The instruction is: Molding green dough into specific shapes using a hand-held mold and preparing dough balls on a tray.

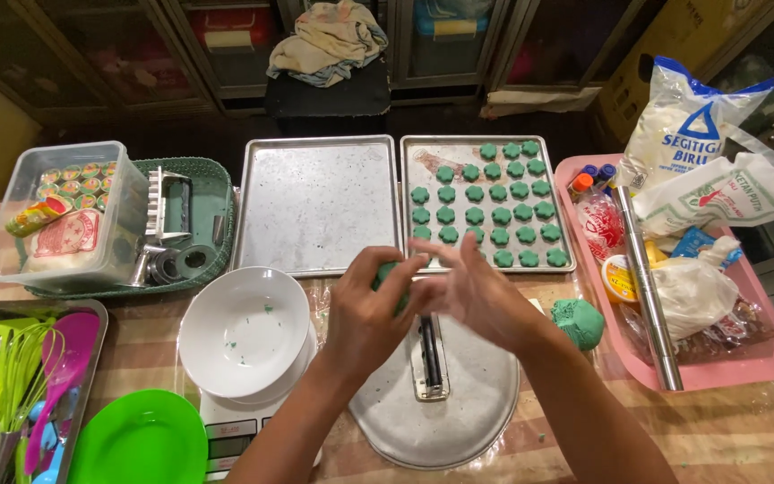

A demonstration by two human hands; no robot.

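Note:
My left hand and my right hand meet above a round metal lid near the table's front. Between the palms sits a small piece of green dough, mostly hidden by the fingers. A larger lump of green dough lies on the table to the right of my right hand. Beyond the hands, a metal baking tray holds several rows of green flower-shaped dough pieces. An empty baking tray lies to its left.
A white bowl sits on a kitchen scale. A green plate and a tray of utensils are at front left. A clear box and green basket stand back left. A pink tray holds bags and a metal rolling pin.

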